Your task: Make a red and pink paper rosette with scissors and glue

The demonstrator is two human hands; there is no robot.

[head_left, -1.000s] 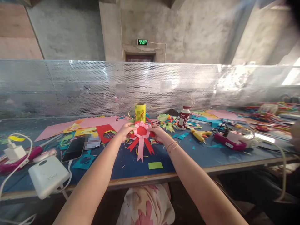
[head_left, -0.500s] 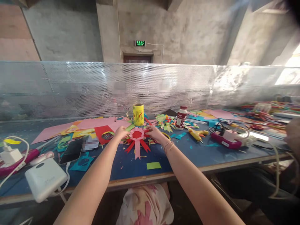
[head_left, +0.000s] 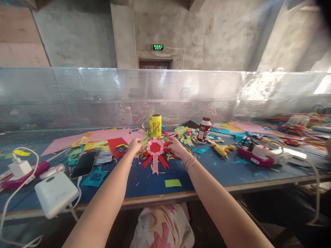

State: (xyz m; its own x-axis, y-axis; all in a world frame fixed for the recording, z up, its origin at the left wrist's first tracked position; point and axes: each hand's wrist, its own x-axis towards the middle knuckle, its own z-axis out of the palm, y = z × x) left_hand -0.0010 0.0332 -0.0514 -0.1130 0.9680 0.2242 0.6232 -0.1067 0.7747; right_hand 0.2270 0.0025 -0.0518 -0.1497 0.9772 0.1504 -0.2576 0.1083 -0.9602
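One rosette of ruffled pink paper with a red centre (head_left: 155,148) sits mid-table between both hands, face up to the camera, one pink and two red notched tails fanned toward the front edge.

Left hand (head_left: 135,147): fingers drawn together just left of the rosette, by some light-green paper; grip unclear at this size. Right hand (head_left: 176,148): fingertips at the rosette's right side, slightly spread near red paper; can't tell if they pinch it. Thin bracelet (head_left: 190,160) on the right wrist.

Blue-topped table (head_left: 207,176) carries an upright yellow cardboard tube (head_left: 155,126) right behind the rosette. To its right: dark-red-and-white capped bottle (head_left: 204,131), upright, then a yellow glue gun (head_left: 220,150) on its side, then a magenta power strip (head_left: 254,158). Light-green paper rectangle (head_left: 173,183) lies flat, front of the rosette.

Left side: black smartphone (head_left: 83,165), cut blue paper sheet (head_left: 89,179), white boxy power bank (head_left: 55,194) near the front edge.
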